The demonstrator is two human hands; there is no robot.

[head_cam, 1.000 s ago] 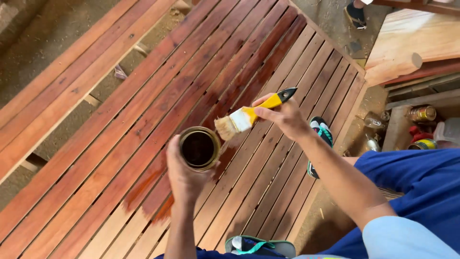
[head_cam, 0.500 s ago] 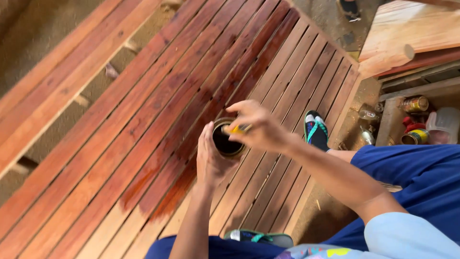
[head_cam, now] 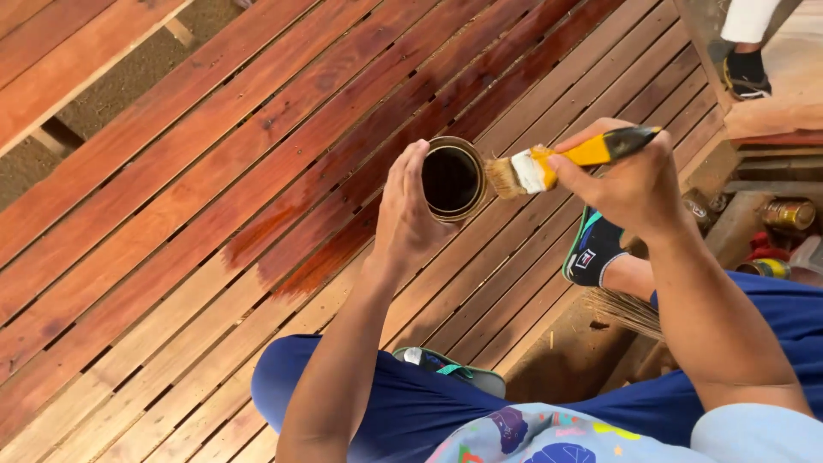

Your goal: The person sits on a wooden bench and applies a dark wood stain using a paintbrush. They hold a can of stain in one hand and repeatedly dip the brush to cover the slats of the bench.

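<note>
My left hand (head_cam: 403, 214) grips a small round tin (head_cam: 452, 178) of dark stain, held above a slatted wooden panel (head_cam: 214, 171). My right hand (head_cam: 630, 180) holds a yellow-handled paintbrush (head_cam: 557, 161) level, its wet bristles resting against the tin's right rim. The panel's middle slats are dark and glossy with stain, while the slats nearer me are pale bare wood. The wet patch ends just left of my left wrist.
My feet in flip-flops rest on the panel's near slats (head_cam: 591, 249) and by my knee (head_cam: 450, 364). Several tins (head_cam: 789, 214) lie on the ground at right. Another person's foot (head_cam: 746, 69) stands at top right. A second slatted frame (head_cam: 77, 69) lies top left.
The brush went into the tin half a second ago and has come out to the right, bristles now at the rim. The view has shifted, with tin and hands further right.
</note>
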